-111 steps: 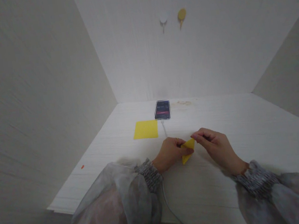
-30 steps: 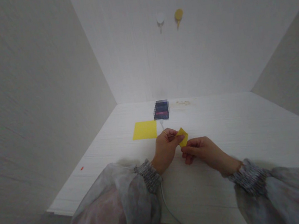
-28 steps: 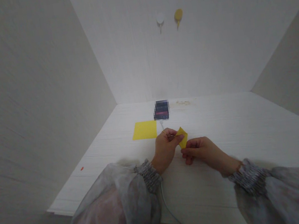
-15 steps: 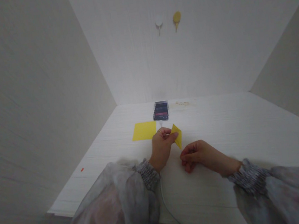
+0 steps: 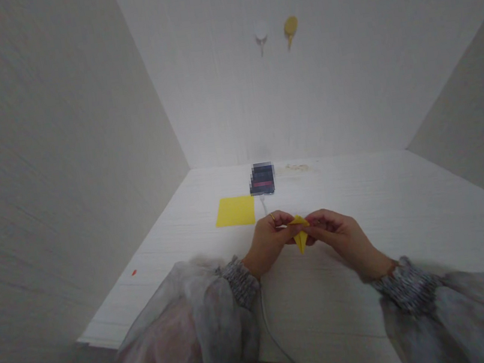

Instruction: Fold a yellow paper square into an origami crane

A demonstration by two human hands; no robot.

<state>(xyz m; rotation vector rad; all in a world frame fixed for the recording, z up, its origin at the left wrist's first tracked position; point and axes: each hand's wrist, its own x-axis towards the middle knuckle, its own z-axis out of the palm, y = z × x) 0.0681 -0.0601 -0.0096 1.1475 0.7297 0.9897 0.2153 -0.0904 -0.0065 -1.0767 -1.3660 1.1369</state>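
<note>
A small piece of folded yellow paper (image 5: 301,243) is held up between both hands, its narrow point facing down toward me. My left hand (image 5: 271,241) pinches its left side, with the thumb across the front. From the right, my right hand (image 5: 339,237) grips the other side with thumb and fingers, and the two thumbs almost meet over the paper. The fingers cover part of its middle and upper edges. Left of the hands, a flat yellow sheet (image 5: 234,212) lies on the white table.
Behind the sheet lies a dark phone (image 5: 262,179), its screen blurred out, with a white cable (image 5: 274,337) running toward the table's front edge. A small red scrap (image 5: 134,272) lies at the left. White (image 5: 260,33) and yellow hooks (image 5: 290,26) are on the back wall.
My right hand has moved up and taken hold of the folded paper's right side. The paper has turned upright and shifted slightly right and down, still in my left hand.
</note>
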